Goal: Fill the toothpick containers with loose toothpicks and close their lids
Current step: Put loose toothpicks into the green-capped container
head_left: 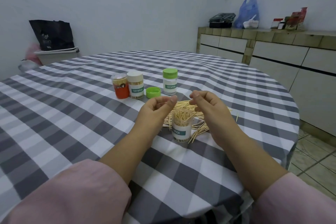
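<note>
1. Wooden loose toothpicks (pixel 183 104) lie in a scattered heap on the grey-and-white checked counter (pixel 76 114), just behind and around the open clear plastic toothpick jar (pixel 181 127) we are filling.
2. Our left hand (pixel 156 109) has its fingers curled with thumb meeting fingertips; a few thin sticks seem pinched there, though the blur makes that uncertain.
3. Our right hand (pixel 205 103) is curled too, pinching a small bunch of toothpicks above the jar mouth, which we judge keeps them aligned for dropping in.
4. That jar stands upright between our wrists and already looks nearly full, its sticks bristling past the rim.
5. The loose green plastic lid (pixel 153 92) waits further back, near the green-capped jar (pixel 170 81), the white-capped jar (pixel 135 85) and the red-labelled clear tub (pixel 120 86), all closed.
6. Those stand apart from the heap, so we have room to reach; the counter edge to our right is close to stray sticks.
</note>
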